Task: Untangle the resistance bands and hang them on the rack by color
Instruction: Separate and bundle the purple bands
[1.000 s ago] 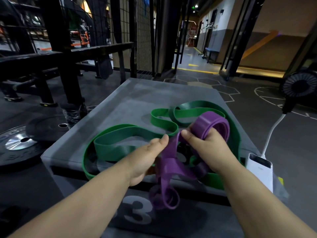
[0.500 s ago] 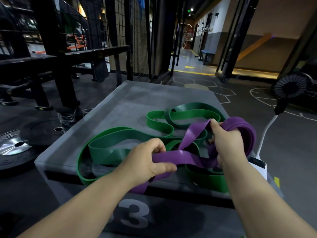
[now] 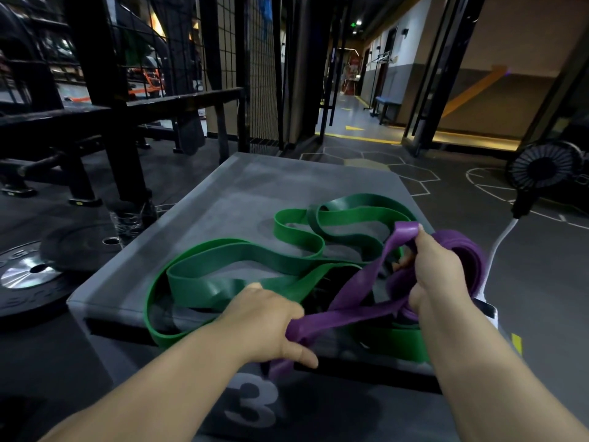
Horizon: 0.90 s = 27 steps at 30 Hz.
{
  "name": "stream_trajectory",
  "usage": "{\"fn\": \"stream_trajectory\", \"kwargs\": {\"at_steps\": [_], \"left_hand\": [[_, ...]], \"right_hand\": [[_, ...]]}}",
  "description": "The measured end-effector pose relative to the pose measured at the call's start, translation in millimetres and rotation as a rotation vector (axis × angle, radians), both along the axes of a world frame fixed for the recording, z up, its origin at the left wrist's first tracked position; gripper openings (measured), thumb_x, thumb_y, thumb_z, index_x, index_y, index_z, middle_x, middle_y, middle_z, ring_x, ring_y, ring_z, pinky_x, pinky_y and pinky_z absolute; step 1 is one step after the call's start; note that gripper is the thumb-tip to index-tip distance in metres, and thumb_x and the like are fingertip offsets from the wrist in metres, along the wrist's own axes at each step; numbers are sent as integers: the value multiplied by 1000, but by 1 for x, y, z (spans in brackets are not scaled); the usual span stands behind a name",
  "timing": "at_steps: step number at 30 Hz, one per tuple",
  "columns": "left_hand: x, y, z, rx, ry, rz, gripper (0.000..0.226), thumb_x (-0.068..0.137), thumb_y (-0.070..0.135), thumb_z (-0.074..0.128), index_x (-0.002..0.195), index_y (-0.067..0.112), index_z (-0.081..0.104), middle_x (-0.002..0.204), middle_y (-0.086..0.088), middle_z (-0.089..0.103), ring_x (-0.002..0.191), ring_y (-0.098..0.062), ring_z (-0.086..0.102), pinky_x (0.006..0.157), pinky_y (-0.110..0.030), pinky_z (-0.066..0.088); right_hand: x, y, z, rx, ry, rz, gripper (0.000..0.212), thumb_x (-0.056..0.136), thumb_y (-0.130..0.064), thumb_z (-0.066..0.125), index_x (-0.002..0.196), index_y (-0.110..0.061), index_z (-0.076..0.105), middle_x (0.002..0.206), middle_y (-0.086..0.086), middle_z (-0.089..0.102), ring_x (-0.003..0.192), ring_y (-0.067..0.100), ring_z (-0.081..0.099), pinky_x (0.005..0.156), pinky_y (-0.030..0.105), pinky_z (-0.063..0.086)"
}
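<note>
Between both hands, purple band [image 3: 360,291], over green band [image 3: 229,266]

The green band [image 3: 242,266] at the frame's centre looks like smooth rubber with a soft sheen. The purple band [image 3: 357,295] is thinner, matt rubber. The grey box [image 3: 255,186] beneath has a dull, scuffed covering. At left, the weight plate [image 3: 25,275] shows a shiny metal hub.

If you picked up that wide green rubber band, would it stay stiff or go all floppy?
Probably floppy: the wide green rubber band lies in loose, wavy loops on the grey padded box. It would likely drape and dangle, as the purple rubber band bends between the left hand and right hand. Its glossy surface might feel a little slippery.
</note>
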State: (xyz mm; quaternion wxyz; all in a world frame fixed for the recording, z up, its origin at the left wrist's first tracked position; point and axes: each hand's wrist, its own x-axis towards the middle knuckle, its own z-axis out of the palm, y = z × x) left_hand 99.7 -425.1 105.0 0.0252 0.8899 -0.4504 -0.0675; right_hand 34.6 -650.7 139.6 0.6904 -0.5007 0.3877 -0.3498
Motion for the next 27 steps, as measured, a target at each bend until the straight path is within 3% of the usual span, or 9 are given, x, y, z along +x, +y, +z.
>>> {"fn": "stream_trajectory", "kwargs": {"at_steps": [1,3,4,6,8,12,17,22,27], "left_hand": [[-1,-2,-2,76,33,-5,59,65,84,55,76,26,50,77,8,56,82,-18,48,80,-32,42],[-4,-5,-6,171,73,-69,63,74,79,51,102,24,59,123,5,57,107,-26,50,83,-31,39],[-7,-7,-9,183,100,-108,68,77,76,51,116,21,59,145,7,42,119,-26,47,88,-30,36],[-11,-11,-17,123,216,-124,79,77,74,53,137,23,48,160,13,16,137,-20,34,105,-30,32],[-15,-15,-19,-45,376,-89,85,75,77,46,142,25,45,158,9,23,140,-17,32,113,-32,30],[-20,-25,-17,-525,576,58,88,74,85,38,131,20,52,121,-1,62,112,-16,57,98,-30,44],[-21,-30,-20,-698,704,100,38,75,52,68,110,47,53,114,17,66,115,-6,57,100,-30,45],[-24,-29,-10,-918,919,163,19,90,0,60,101,15,61,89,4,68,78,3,64,76,-14,50],[-25,-20,6,-1308,1509,248,21,84,-12,48,90,6,58,82,-10,69,71,-17,66,71,-23,56]], "right_hand": [[0,2,1,7,-12,6,27,87,-37,68,77,-13,66,60,-1,60,69,22,55,80,40,51],[-1,8,5,24,-37,21,31,87,-34,68,71,-8,66,58,0,60,77,23,54,93,49,50],[-1,13,7,27,-47,28,31,88,-33,67,68,-10,64,58,0,60,77,23,54,94,48,49],[0,21,8,35,-75,33,31,89,-30,66,64,-14,59,52,-2,57,68,22,54,80,39,52],[2,30,5,35,-82,45,32,89,-31,66,63,-13,60,49,-3,58,63,21,54,71,35,48],[8,51,-6,3,-15,132,33,86,-37,67,65,-12,61,60,3,57,67,23,55,68,38,45],[10,65,-11,-57,31,194,33,84,-44,66,69,-16,57,68,8,48,67,24,48,63,39,39],[5,62,-5,-116,63,190,44,88,-45,63,60,-13,52,54,4,48,49,19,42,52,30,34],[3,51,-1,-210,123,166,51,90,-50,60,59,-9,53,50,3,50,43,19,42,50,28,32]]}}
